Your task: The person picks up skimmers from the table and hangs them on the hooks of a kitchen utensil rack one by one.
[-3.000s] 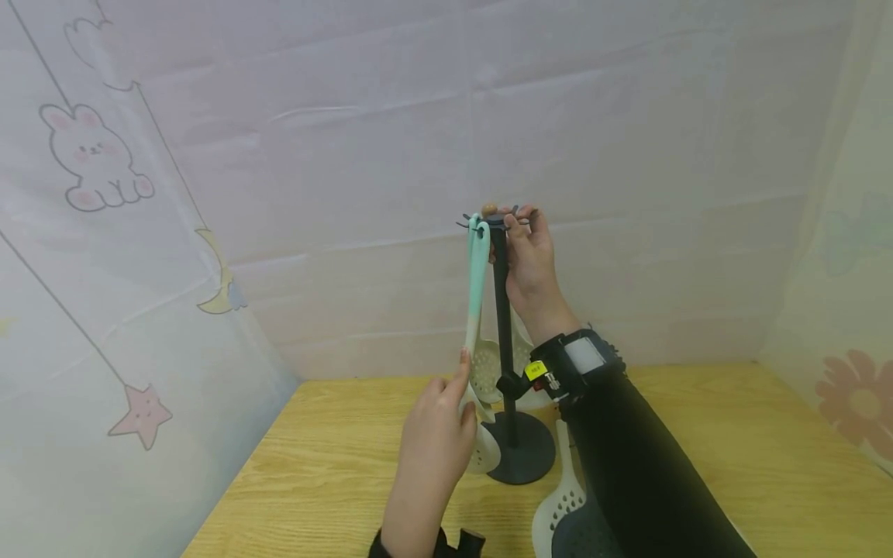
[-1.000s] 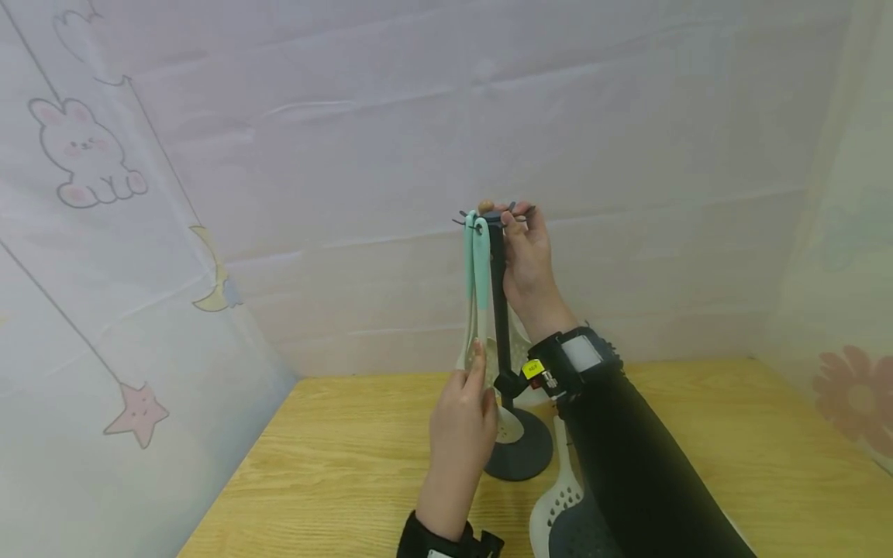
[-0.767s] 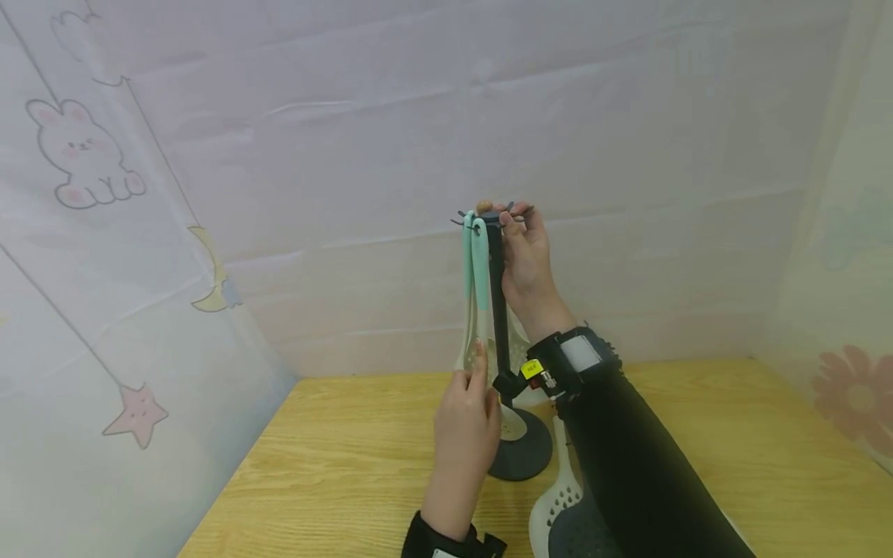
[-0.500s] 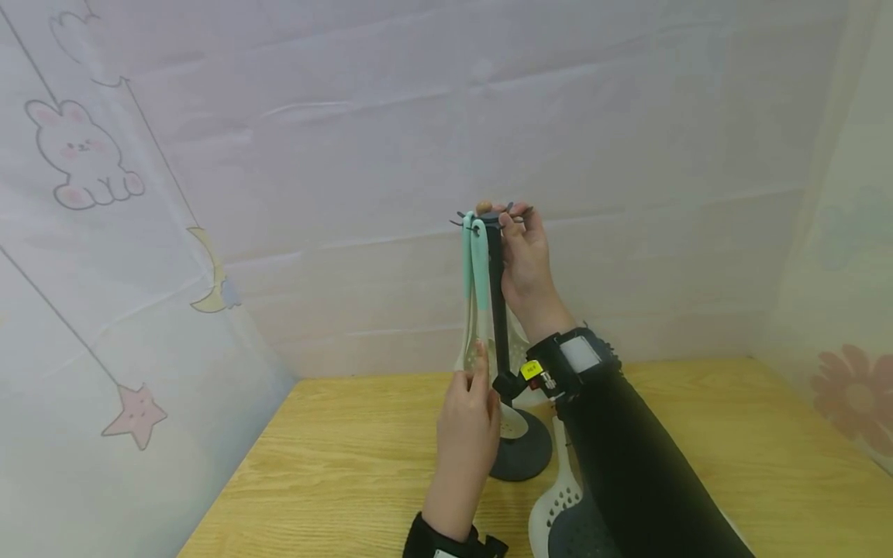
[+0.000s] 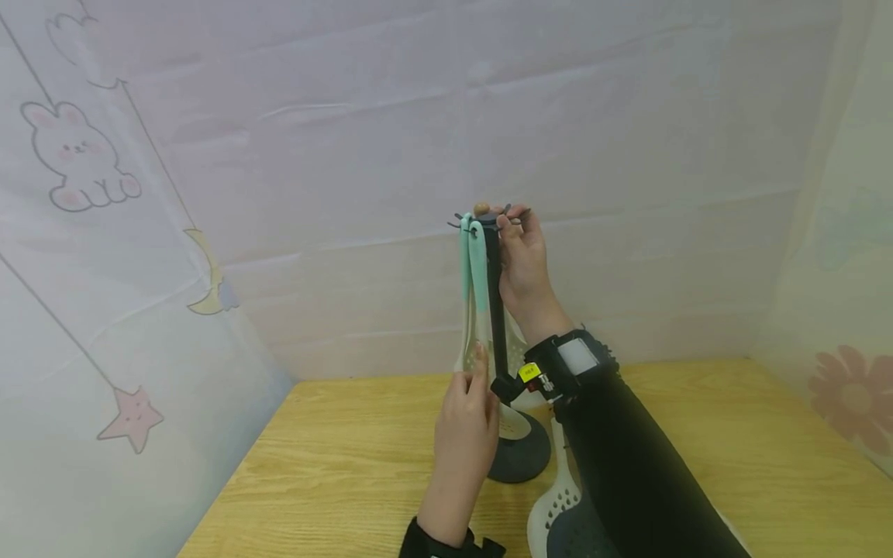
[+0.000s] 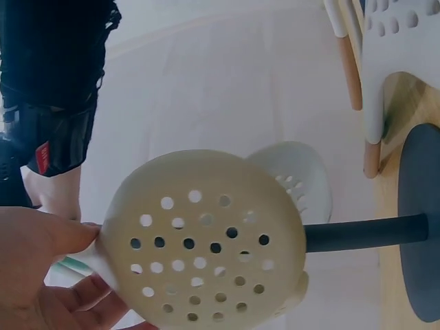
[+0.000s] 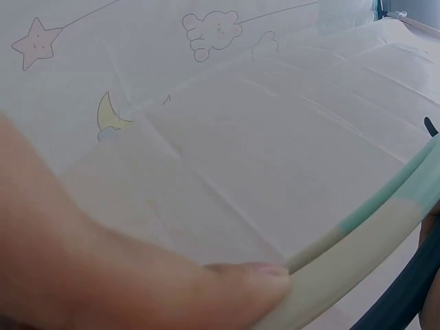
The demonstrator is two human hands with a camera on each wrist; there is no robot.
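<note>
A black utensil stand rises from a round base on the wooden table. Two mint-and-cream handled utensils hang from its top hooks. My left hand pinches the neck of the front one, a cream slotted spoon, between thumb and fingers. A second perforated head hangs behind it, beside the pole. My right hand grips the hook ring at the stand's top. In the right wrist view a fingertip lies against the spoon handle.
A white slotted turner and a dark utensil lie on the table by my right sleeve. More pale handles show in the left wrist view. Printed fabric walls close in the table at back and sides.
The left hand has brought the slotted spoon rightward until it hangs close by the pole. In the last second both hands have barely moved.
</note>
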